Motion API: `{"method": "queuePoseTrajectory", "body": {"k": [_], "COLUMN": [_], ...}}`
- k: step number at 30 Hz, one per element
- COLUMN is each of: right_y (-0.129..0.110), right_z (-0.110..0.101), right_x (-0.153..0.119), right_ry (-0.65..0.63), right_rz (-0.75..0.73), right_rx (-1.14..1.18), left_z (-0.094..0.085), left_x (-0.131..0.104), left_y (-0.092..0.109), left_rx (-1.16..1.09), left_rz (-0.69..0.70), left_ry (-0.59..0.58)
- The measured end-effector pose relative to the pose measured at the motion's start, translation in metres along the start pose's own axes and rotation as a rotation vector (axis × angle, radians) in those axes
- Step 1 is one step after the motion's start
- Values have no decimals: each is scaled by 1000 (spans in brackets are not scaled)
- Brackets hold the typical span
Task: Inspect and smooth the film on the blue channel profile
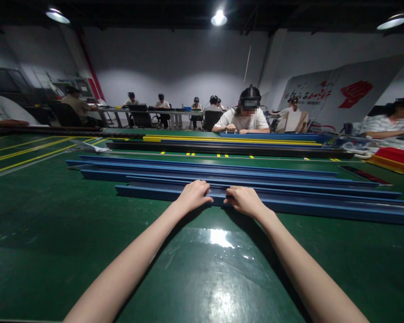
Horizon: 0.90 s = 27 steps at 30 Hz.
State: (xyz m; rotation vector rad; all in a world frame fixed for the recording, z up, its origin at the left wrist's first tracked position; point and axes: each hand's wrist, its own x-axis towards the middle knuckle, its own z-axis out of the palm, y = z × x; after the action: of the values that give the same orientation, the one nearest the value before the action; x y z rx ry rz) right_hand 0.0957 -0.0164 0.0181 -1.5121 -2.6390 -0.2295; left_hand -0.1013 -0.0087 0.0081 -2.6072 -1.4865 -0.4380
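Observation:
A long blue channel rail (306,204) lies crosswise on the green table, the nearest of several similar rails. My left hand (195,194) grips its near wall, thumb in front and fingers bent over into the groove. A short way to the right, my right hand (244,199) holds the same wall in the same manner, its fingertips curled inward. Bare rail shows between the two hands. Just behind lies another blue rail (104,174), and a further blue rail (289,170) rests beyond that. What my fingertips touch inside the groove is hidden.
A black rail (138,146) and a yellow rail (205,139) lie farther back on the green table (54,251). To the right are a dark flat phone-like object (363,175) and a red and yellow bin (395,159). A co-worker (247,119) sits across the table.

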Motion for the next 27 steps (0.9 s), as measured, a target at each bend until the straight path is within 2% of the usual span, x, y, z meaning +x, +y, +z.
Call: {"method": "queuePoseTrajectory", "body": {"k": [7,13,19,23,27], "right_y": [1,8,17,19,18], "right_z": [-1,-3,-6,-6,-3], "right_x": [-2,-10,-18,-20,-22], "right_ry": [14,6,-11,-9,2], "right_rz": [-25,-17,14,39,49], "right_rx": [-26,-19,-13,-20,-5], "left_z": [1,2,7,3,-7], "left_x": [0,-4,-5,-4,-3], "left_y": [2,13,23,20,5], "left_rx": [-15,-26,-44,-74,-98], "left_rz": [-9,-12,63,105,94], "left_ry": [8,36,76,39,-80]}}
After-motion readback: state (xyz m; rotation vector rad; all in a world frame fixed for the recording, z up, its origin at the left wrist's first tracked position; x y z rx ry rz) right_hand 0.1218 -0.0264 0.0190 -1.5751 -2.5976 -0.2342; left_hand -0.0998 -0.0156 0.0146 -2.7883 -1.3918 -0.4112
